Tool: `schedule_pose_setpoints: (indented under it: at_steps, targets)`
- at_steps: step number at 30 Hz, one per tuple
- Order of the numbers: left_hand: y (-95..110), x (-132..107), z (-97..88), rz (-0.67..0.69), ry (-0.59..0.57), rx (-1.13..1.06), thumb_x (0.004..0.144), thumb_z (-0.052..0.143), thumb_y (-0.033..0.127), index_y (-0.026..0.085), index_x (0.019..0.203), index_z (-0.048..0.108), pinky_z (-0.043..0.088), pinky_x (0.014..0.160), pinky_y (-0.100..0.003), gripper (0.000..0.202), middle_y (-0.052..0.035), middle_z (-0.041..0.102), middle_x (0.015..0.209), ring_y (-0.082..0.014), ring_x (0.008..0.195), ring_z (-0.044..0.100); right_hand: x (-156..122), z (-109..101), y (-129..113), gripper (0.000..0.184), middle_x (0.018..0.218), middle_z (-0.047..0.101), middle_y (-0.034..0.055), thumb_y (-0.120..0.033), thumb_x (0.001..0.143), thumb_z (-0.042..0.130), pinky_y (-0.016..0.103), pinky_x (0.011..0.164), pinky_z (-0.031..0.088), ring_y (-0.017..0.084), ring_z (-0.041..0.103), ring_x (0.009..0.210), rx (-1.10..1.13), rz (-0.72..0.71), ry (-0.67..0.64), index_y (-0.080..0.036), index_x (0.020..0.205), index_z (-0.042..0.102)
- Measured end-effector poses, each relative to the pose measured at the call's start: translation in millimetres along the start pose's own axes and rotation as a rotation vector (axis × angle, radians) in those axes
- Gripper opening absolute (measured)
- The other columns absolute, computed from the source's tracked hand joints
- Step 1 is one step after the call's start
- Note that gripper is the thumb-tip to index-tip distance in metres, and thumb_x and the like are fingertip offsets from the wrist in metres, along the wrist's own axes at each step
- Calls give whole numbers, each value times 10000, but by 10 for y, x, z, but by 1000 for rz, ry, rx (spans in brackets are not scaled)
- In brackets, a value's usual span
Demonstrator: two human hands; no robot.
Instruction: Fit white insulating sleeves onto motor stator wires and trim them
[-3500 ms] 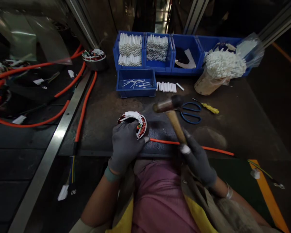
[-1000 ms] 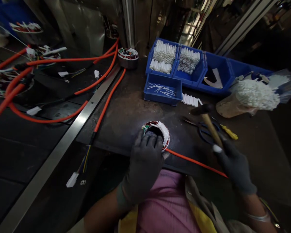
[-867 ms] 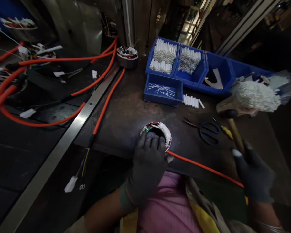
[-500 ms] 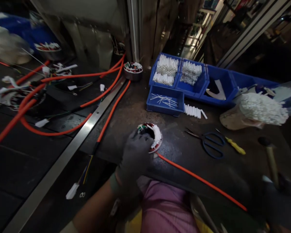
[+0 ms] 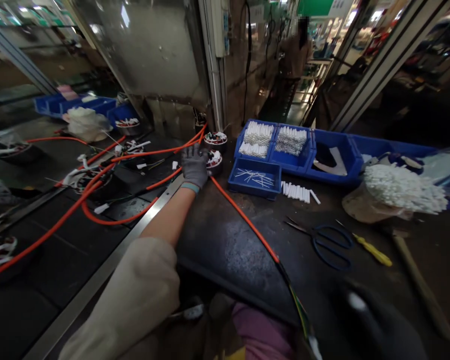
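Observation:
At the back of the bench, my left hand (image 5: 195, 167), in a grey glove, is closed at the left side of a wound motor stator (image 5: 215, 160), partly hiding it. This stator has white and reddish parts on top, and an orange-sleeved cable (image 5: 243, 215) runs from it toward the front edge. Just behind stands a second stator (image 5: 215, 140). My right hand (image 5: 378, 320), dark-gloved and smeared by motion, is low at the right; its fingers cannot be made out. Beside it a wooden-handled hammer (image 5: 416, 270) lies on the bench.
Blue bins (image 5: 296, 150) with white tubes stand behind a small blue tray (image 5: 255, 179) of thin sticks. Scissors (image 5: 330, 245), a yellow screwdriver (image 5: 373, 249) and a heaped container (image 5: 401, 190) are at right. Left of a metal rail (image 5: 150, 215) lie more stators and orange cables (image 5: 67, 220).
My left hand and the stator have moved from the middle of the bench to the back left, drawing the cable along. My right hand has let go of the hammer and moved left.

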State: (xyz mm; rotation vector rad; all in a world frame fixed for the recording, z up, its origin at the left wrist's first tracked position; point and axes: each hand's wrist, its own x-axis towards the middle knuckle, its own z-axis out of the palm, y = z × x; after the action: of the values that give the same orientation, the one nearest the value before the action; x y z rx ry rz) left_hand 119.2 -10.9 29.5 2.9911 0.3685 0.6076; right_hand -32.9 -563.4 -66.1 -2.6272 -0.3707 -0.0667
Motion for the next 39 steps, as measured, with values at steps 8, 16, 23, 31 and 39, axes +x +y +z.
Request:
schedule_pose_setpoints:
  at_steps: [8, 16, 23, 31, 39]
  targets:
    - [660, -893, 19, 221, -90, -270, 907, 735, 294, 169, 1234, 708, 429, 1123, -482, 350, -163, 643, 1378, -294, 1279, 592, -173, 600, -1029, 379, 1008, 810, 44, -366, 827, 664, 414, 740, 625, 326, 770, 900, 149, -121, -336, -402, 1183, 786]
    - [784, -2210, -47, 488, -406, -454, 886, 781, 342, 201, 899, 743, 488, 1075, -447, 146, -70, 733, 1222, -270, 1230, 631, 170, 673, -1939, 402, 1152, 785, 48, -295, 865, 611, 338, 914, 527, 272, 728, 1039, 273, -443, -753, -321, 1244, 742]
    - [7, -2505, -292, 25, -274, -133, 933, 614, 165, 236, 1043, 767, 494, 1038, -459, 202, -94, 675, 1325, -293, 1214, 628, 116, 718, -2056, 401, 1316, 726, 75, -345, 972, 556, 361, 1012, 513, 261, 690, 1179, 410, -440, -746, -257, 1327, 718]
    - [-405, -2691, -427, -383, -330, 140, 1053, 386, 286, 164, 1224, 642, 525, 743, -378, 332, -172, 696, 1159, -306, 963, 710, 118, 726, -1585, 406, 1243, 759, 72, -424, 978, 536, 448, 994, 569, 304, 722, 1121, 301, -324, -500, -301, 1302, 748]
    - [-491, -3238, -390, -686, -515, 78, 1051, 391, 174, 173, 1464, 490, 544, 910, -327, 424, -146, 717, 1263, -251, 1103, 726, 244, 953, -1136, 387, 1139, 780, 39, -510, 1009, 482, 347, 805, 643, 278, 743, 1055, 190, -370, -422, -381, 1240, 763]
